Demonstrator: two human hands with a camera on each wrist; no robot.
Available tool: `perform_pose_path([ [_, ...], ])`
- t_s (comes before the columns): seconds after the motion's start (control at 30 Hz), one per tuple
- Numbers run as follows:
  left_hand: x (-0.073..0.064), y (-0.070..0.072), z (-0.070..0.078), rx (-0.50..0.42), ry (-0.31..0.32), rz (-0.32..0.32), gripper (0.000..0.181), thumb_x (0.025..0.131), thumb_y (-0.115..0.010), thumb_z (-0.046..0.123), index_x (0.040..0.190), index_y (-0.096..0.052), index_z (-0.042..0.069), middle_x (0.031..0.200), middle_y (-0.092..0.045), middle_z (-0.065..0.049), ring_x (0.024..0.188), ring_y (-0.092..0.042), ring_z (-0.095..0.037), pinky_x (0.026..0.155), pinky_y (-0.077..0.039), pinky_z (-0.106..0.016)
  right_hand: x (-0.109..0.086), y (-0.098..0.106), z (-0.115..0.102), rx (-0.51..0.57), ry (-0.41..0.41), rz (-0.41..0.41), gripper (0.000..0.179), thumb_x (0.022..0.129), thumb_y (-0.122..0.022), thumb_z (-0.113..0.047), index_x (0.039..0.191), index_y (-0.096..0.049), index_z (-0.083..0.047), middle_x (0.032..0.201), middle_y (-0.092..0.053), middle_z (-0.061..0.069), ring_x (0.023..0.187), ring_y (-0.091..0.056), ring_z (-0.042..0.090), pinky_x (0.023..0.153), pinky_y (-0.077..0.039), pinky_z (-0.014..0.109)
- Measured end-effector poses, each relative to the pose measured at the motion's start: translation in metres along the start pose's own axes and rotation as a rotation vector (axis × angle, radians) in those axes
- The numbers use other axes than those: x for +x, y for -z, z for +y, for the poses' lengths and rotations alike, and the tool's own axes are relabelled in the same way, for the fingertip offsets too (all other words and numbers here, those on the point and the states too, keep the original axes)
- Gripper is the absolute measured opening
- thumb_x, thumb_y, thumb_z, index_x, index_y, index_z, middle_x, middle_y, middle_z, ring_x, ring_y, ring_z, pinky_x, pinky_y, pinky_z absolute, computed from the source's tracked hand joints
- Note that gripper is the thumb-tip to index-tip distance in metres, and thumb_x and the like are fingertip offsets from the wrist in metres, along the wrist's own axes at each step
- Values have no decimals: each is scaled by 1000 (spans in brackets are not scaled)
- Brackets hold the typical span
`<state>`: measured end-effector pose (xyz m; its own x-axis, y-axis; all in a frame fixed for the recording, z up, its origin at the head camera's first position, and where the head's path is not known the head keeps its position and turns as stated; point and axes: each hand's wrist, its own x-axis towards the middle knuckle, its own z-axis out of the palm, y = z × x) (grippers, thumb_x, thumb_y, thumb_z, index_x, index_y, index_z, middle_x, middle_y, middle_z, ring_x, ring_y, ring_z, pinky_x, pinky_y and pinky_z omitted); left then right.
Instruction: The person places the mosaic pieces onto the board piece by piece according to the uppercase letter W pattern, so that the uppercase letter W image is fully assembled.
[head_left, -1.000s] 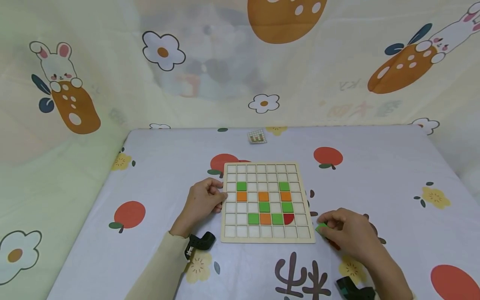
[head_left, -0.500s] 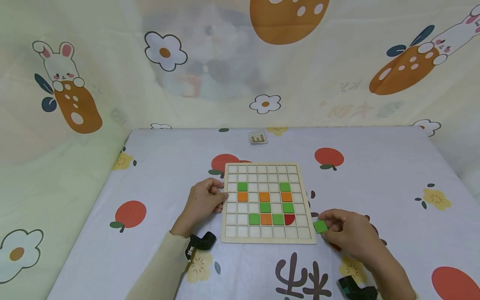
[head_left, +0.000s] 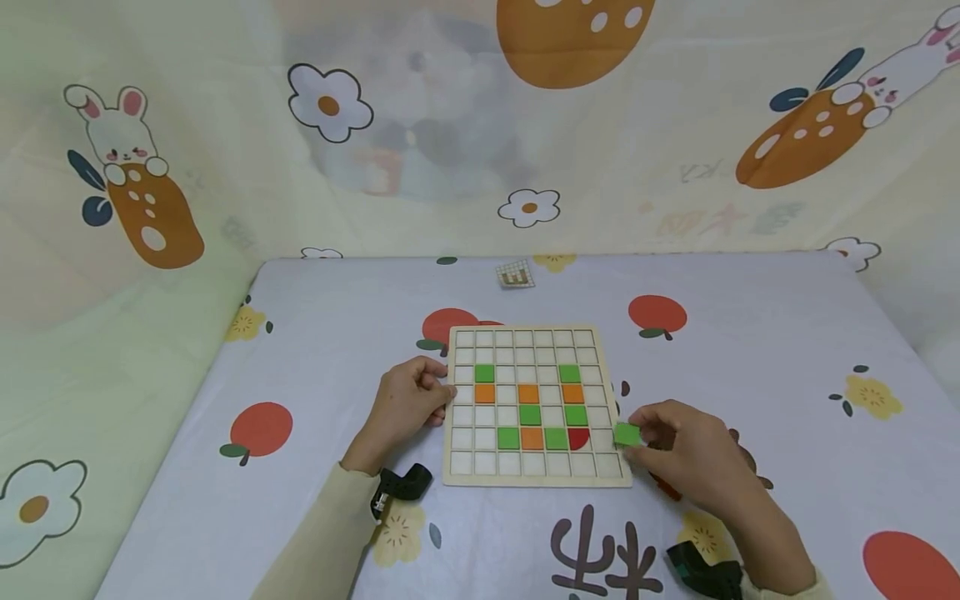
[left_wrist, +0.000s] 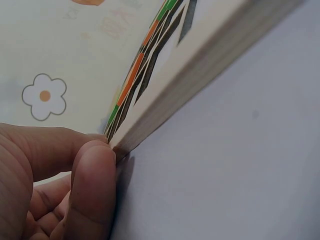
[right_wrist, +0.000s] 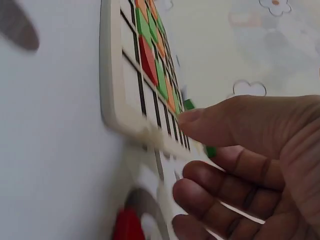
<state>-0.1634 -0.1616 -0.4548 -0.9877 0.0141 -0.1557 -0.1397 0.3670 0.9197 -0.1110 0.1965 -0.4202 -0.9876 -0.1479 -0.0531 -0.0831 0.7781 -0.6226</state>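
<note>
A pale wooden grid board (head_left: 537, 481) lies on the table, its cells partly filled with green and orange square tiles and one red rounded tile (head_left: 578, 438). My left hand (head_left: 405, 400) pinches the board's left edge between thumb and finger; the left wrist view shows the thumb (left_wrist: 94, 180) against that edge. In my right hand (head_left: 693, 454), thumb and index finger pinch a green square tile (head_left: 627, 434), held over the board's right edge. From the right wrist camera, my thumb (right_wrist: 220, 122) hides most of that tile.
A red piece (head_left: 666, 487) lies partly hidden under my right hand, and a red shape (right_wrist: 127, 226) shows blurred in the right wrist view. Behind the board lies a small printed grid card (head_left: 515, 274). Patterned cloth covers the table and hangs behind it.
My right hand has moved left and slightly away from me, carrying the green tile from beside the board to over its right edge. The left hand has stayed at the board.
</note>
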Motion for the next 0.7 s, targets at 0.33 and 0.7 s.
perform_pose_path([
  [0.33, -1, 1, -3, 4, 6, 2, 24, 93, -77, 4, 115, -67, 2, 80, -64, -8, 55, -62, -16, 55, -60, -26, 17, -23, -35, 104, 140, 7, 27, 79, -89, -6, 103, -77, -5, 95, -72, 1, 90, -67, 19, 79, -60, 38],
  [0.7, 1, 0, -3, -2, -1, 0, 23, 93, -77, 5, 114, -67, 2, 80, -64, -8, 55, -62, -15, 55, -60, -26, 34, -50, -58, 135, 196, -57, 22, 81, -86, -6, 101, -78, -9, 96, -70, -1, 87, -64, 17, 79, -58, 32],
])
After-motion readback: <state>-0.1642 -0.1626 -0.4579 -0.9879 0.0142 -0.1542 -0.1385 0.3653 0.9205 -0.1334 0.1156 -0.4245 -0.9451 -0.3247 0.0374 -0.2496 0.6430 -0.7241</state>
